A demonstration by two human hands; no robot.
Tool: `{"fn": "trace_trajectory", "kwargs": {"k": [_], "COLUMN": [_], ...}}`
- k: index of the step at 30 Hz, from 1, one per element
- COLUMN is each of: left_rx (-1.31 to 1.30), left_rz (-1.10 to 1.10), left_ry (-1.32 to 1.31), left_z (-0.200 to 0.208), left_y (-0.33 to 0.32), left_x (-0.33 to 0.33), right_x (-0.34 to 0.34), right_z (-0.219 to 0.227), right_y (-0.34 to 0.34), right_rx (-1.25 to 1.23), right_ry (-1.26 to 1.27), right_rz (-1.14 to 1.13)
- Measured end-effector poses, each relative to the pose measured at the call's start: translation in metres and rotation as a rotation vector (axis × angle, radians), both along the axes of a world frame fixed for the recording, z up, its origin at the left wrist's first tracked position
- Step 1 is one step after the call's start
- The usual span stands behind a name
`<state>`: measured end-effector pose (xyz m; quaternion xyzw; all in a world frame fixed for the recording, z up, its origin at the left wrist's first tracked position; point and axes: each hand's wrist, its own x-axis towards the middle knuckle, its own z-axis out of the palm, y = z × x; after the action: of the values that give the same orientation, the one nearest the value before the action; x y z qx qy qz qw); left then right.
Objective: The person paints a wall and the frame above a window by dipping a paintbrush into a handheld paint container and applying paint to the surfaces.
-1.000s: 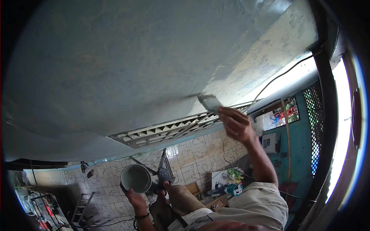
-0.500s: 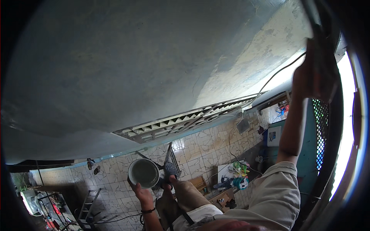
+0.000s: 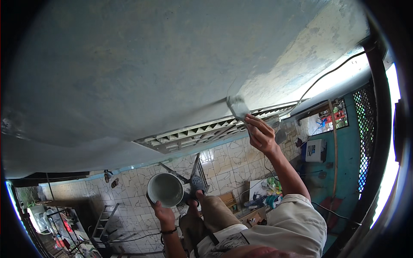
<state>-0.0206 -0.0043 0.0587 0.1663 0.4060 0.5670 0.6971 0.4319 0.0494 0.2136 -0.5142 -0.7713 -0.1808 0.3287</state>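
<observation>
In my right hand [image 3: 261, 134] is a wide, flat paintbrush [image 3: 238, 107], its handle end gripped between the fingers. The brush is at the lower part of the wall [image 3: 150, 60], just above the slatted vent; whether it touches the surface I cannot tell. Most of that wall is grey, with a paler, patchy area toward the upper right. Lower down, my left hand [image 3: 164, 214] is closed on the near side of a round bucket [image 3: 165, 189]. Pale greyish liquid lies inside it.
Below the wall runs a slatted vent [image 3: 193, 133]. A dark cable [image 3: 327, 75] hangs at the right. My feet are high over a tiled floor [image 3: 133, 189], beside ladder-like metal legs [image 3: 197, 165]. A stepladder [image 3: 103, 221] and cluttered rack [image 3: 64, 228] stand left; a cooler [image 3: 315, 150] is at right.
My right hand has swept down and left from the far upper right, bringing the brush to the wall above the vent. The left hand still holds the bucket; the view has shifted slightly.
</observation>
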Motion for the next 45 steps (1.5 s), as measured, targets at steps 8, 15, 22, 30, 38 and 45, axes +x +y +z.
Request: {"fn": "trace_trajectory", "kwargs": {"k": [8,15,22,30,38,45], "left_rx": [-0.012,-0.058,-0.080,-0.029,-0.143,-0.135], "left_rz": [-0.043,-0.216,-0.363,-0.379,-0.311,-0.258], "left_ry": [-0.045,-0.101,-0.131,-0.142,-0.128,-0.201], "left_z": [-0.009,-0.010,0.006,0.008,-0.011,-0.018], "left_y": [-0.003,-0.009,-0.019,-0.019,-0.035,-0.030], "left_x": [0.000,0.013,0.019,0.007,-0.003,0.004], "right_x": [0.031,0.025,0.009,0.002,0.022,0.052], "right_z": [0.139,0.210,0.072,-0.074,-0.111,0.035], "right_y": [-0.001,0.029,0.062,0.019,-0.014,0.021], "right_rx": [0.085,0.561,0.643,0.246,-0.191,-0.074], "right_ry": [-0.245,-0.017,-0.156,-0.007,0.108,0.103], "right_rz": [-0.084,-0.478,-0.159,-0.234,-0.167,-0.051]}}
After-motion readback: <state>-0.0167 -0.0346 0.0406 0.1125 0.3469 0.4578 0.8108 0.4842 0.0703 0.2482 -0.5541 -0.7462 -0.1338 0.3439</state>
